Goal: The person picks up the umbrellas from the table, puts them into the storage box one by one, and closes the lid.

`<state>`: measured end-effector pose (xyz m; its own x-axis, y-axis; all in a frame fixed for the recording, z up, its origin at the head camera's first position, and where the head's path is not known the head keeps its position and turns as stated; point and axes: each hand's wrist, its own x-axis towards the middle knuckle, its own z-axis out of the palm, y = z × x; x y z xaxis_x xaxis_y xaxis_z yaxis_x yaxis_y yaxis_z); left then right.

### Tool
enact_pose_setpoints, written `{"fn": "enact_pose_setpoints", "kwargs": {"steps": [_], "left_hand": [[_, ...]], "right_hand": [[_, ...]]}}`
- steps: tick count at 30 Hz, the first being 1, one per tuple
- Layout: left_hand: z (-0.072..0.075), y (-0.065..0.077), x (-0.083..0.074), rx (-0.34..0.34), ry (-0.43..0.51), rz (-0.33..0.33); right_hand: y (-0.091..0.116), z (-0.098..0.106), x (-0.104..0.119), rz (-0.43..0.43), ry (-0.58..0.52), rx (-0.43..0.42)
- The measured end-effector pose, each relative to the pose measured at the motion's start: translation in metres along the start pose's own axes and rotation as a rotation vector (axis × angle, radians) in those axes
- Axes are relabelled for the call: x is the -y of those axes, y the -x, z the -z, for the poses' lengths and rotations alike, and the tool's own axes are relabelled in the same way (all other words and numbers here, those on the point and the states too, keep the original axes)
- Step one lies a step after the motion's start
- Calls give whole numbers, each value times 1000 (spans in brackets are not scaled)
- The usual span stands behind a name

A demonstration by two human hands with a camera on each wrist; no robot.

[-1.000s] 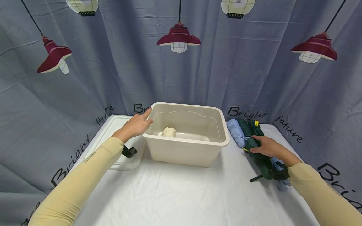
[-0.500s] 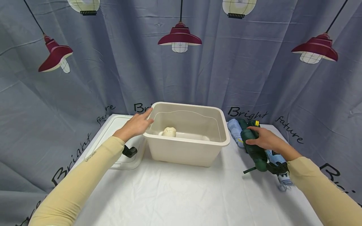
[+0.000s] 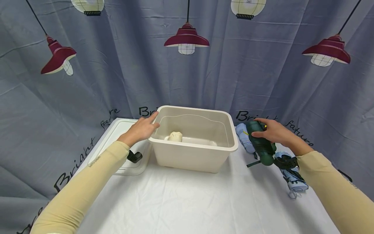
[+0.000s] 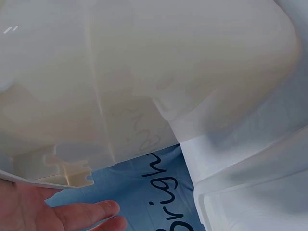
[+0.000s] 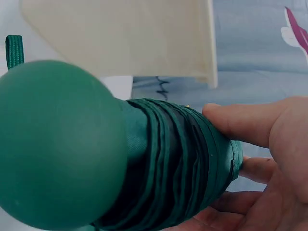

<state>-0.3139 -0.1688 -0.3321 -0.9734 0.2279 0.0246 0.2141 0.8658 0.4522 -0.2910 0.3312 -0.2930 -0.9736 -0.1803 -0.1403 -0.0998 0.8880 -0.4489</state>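
Observation:
In the head view, my right hand [image 3: 273, 131] grips a folded dark green umbrella [image 3: 260, 143] near its far end. Its rounded handle end points back toward me, with a short strap hanging from it. The right wrist view shows the thumb and fingers around the umbrella's pleated cloth [image 5: 178, 159]. My left hand [image 3: 141, 130] rests at the left rim of a beige plastic bin [image 3: 190, 157], fingers fairly straight. A cream rolled bundle [image 3: 175, 136] lies inside the bin at the left. Blue folded umbrellas [image 3: 293, 180] lie on the table at the right, partly hidden.
A white lid [image 3: 125, 169] lies flat left of the bin, partly under my left forearm. Another blue rolled item [image 3: 244, 138] sits between the bin and the green umbrella. A grey-blue curtain [image 3: 187, 81] hangs behind the white-covered table [image 3: 187, 201].
My right hand has drawn the green umbrella up and to the left, away from the blue umbrella, which now shows more. My left hand has stayed at the bin's rim.

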Motion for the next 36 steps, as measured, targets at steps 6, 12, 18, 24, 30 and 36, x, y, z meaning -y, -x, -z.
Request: {"fn": "enact_pose_setpoints", "kwargs": {"steps": [6,12,18,24,30,36], "left_hand": [[0,1,1,-7,10,3],[-1,1,2,-7,-3,2],[-2,-1,3,-17,-8,1],[-1,-1,2,-19,-8,-4],[-1,-2,1,-21,-12,-14],[0,-1,1,-23,-14,-8]], "right_hand": [[-7,11,17,7,-22,-15],[-14,20,36,9,-40,-22],[-23,28,53,23,-40,-23],[-31,36,72,18,-68,-23],[-37,41,91,46,-63,-16],[-46,44,108,94,-74,-10]]}}
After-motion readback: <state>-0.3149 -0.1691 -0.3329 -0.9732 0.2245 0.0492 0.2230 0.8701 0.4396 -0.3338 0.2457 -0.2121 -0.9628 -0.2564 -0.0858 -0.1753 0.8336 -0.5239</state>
